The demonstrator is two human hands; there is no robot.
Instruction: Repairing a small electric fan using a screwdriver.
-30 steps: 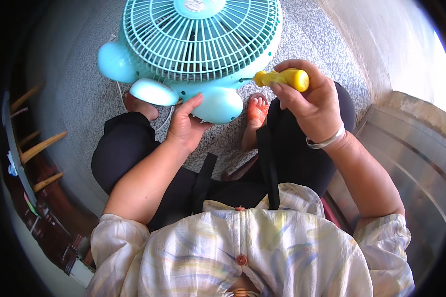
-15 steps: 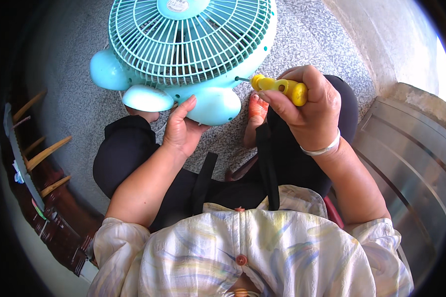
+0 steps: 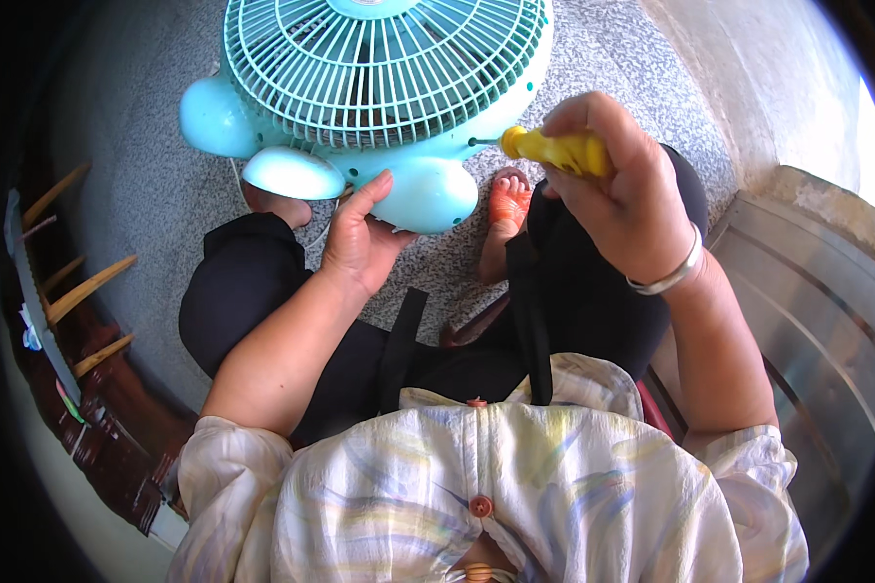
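Note:
A light blue fan (image 3: 384,83) with a round slatted grille and bulging rounded feet is in front of me. My left hand (image 3: 360,238) grips the near rounded foot (image 3: 426,197), with the thumb on top and the other fingers hidden underneath. In my right hand (image 3: 637,199) is a yellow-handled screwdriver (image 3: 557,151), with the fingers wrapped round the handle. Its thin shaft points left, and the tip is at a small dark hole in the fan's right rim. How deep the tip sits I cannot tell.
Speckled grey floor (image 3: 156,185) lies under the fan. My bent knees and feet are on both sides of its near end. At the right stand a pale wall (image 3: 749,87) and a ridged metal panel (image 3: 797,301). Dark furniture with wooden bars (image 3: 92,289) is at the left.
My right hand has rolled over and shifted slightly up and right, turning the screwdriver's handle. The fan sits a little higher and further right in view. My left hand keeps its grip.

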